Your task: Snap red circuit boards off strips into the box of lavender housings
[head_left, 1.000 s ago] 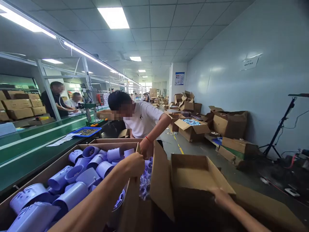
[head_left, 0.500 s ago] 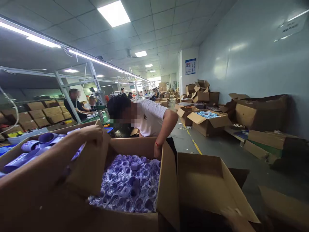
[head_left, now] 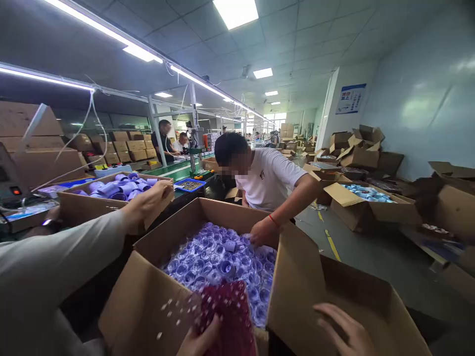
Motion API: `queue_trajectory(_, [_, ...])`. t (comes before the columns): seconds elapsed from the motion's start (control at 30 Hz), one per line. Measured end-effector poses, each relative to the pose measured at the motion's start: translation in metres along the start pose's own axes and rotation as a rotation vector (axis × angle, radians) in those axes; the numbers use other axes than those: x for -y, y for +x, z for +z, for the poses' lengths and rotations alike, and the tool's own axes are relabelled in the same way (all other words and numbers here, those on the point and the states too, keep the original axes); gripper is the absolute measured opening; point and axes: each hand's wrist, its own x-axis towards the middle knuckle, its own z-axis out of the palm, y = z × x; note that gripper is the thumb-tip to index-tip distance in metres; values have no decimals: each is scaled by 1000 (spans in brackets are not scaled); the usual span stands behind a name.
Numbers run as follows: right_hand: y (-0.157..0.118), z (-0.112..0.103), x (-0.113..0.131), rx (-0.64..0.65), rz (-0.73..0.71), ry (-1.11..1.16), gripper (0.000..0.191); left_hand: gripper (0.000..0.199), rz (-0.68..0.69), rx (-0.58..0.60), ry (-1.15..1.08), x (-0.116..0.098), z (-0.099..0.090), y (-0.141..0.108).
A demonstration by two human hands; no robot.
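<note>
At the bottom centre of the frame, the left hand (head_left: pixel 200 341) has its thumb closed over a dark red, white-flecked item (head_left: pixel 232 316) – blurred, perhaps a bag – at the near edge of the open carton (head_left: pixel 148 284) holding wrapped purple cups (head_left: pixel 208 252). The right hand (head_left: pixel 347 329), lower right, is loosely spread and grips nothing visible, its fingertips near the carton's right flap (head_left: pixel 297 282); whether they touch it I cannot tell. Mid-frame, a co-worker in a white shirt (head_left: pixel 263 178) reaches into the carton – a red band on the wrist – while a grey-sleeved arm (head_left: pixel 92 247) stretches from the left.
</note>
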Motion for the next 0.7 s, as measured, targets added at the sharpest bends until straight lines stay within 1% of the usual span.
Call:
queue_trajectory(0.07, [22,10,65,3,-93,187,39,34,-32,-17,-8,26,9,-10])
queue_trajectory(0.1, [32,17,93,12,-132,254,41,31,-48,-19,-12,33,13,-12])
queue_trajectory(0.13, [42,25,117,27,-140,299,42,30,-59,-14,-16,37,16,-11])
queue_trajectory(0.17, [51,34,135,56,-155,323,41,29,-69,-6,-21,39,18,-8])
queue_trajectory(0.23, [68,52,158,96,-194,304,41,29,-82,16,-34,38,19,1])
queue_trajectory(0.3, [82,66,165,83,-224,235,42,29,-93,38,-52,34,19,12])
queue_trajectory(0.4, [99,79,162,50,-257,189,34,31,-105,60,-80,29,15,25])
queue_trajectory(0.47, [108,85,158,89,-272,234,35,40,-116,75,-103,27,11,33])
queue_trajectory(0.53, [117,91,155,160,-260,299,38,51,-133,110,-121,25,7,39])
queue_trajectory(0.6, [125,97,155,206,-247,347,39,55,-148,156,-119,24,5,44])
queue_trajectory(0.7, [132,102,158,173,-286,346,40,55,-162,187,-116,23,3,51])
